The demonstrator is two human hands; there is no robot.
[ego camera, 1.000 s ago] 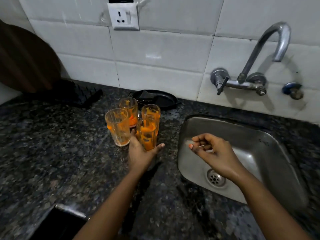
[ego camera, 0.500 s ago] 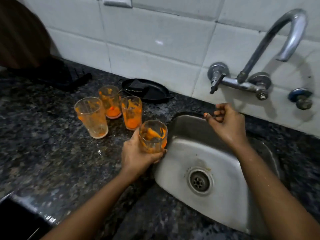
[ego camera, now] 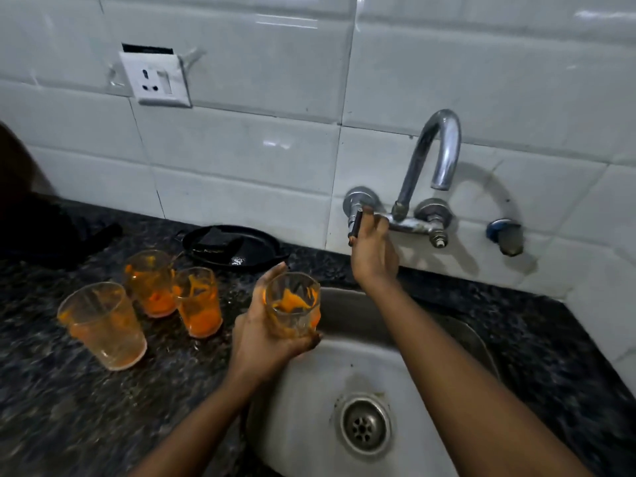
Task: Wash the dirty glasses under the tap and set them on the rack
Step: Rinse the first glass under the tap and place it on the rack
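My left hand [ego camera: 263,339] grips a clear glass [ego camera: 292,306] smeared with orange residue, holding it over the left rim of the steel sink [ego camera: 309,407]. My right hand [ego camera: 373,251] is raised to the wall tap [ego camera: 433,156], its fingers curled round the black tap handle [ego camera: 355,227]. No water runs from the spout. Three more orange-stained glasses stand on the dark granite counter: one nearest me [ego camera: 103,325], one behind it [ego camera: 151,282] and one beside that [ego camera: 199,301]. The black rack [ego camera: 51,235] lies at the far left, mostly in shadow.
A black pan [ego camera: 237,247] with a dark cloth in it sits against the tiled wall behind the glasses. A wall socket [ego camera: 155,79] is above the counter. A second, blue-capped valve [ego camera: 504,234] sticks out right of the tap. The sink drain [ego camera: 364,425] is bare.
My left hand carried the glass from the group on the counter to the sink's edge. My right hand rose from the sink and took hold of the tap handle.
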